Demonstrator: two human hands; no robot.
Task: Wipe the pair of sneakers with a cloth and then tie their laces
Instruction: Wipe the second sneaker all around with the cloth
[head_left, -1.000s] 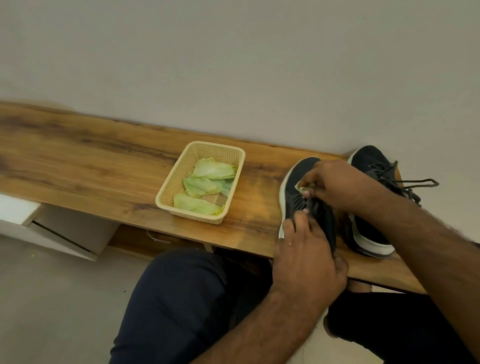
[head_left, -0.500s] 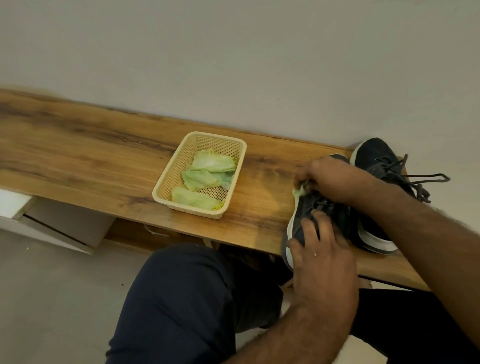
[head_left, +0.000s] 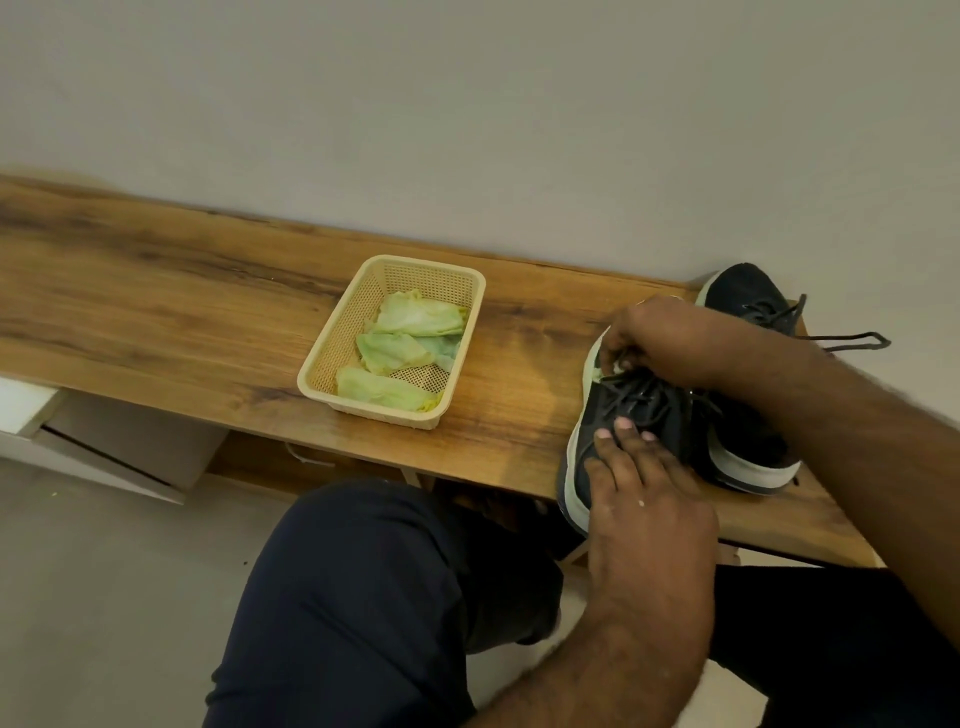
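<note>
Two dark sneakers with pale soles stand at the right end of the wooden bench (head_left: 208, 312). The near sneaker (head_left: 639, 405) points away from me, its heel end over the bench's front edge. My left hand (head_left: 644, 499) grips its heel end, fingers over the upper and thumb down the side. My right hand (head_left: 654, 338) pinches a small pale green cloth (head_left: 609, 370) against the toe area, just above the laces. The far sneaker (head_left: 748, 291) sits behind my right forearm, its loose laces (head_left: 852, 340) trailing to the right.
A cream plastic basket (head_left: 332, 358) holding several folded pale green cloths (head_left: 415, 319) stands mid-bench, left of the sneakers. A grey wall backs the bench. My knee in dark trousers (head_left: 363, 597) is below the front edge. A white drawer unit (head_left: 119, 447) sits lower left.
The near sneaker has been turned from tilted on its side to resting flatter, laces up. My right hand with the cloth shifted along its toe, and my left hand slid back toward the heel.
</note>
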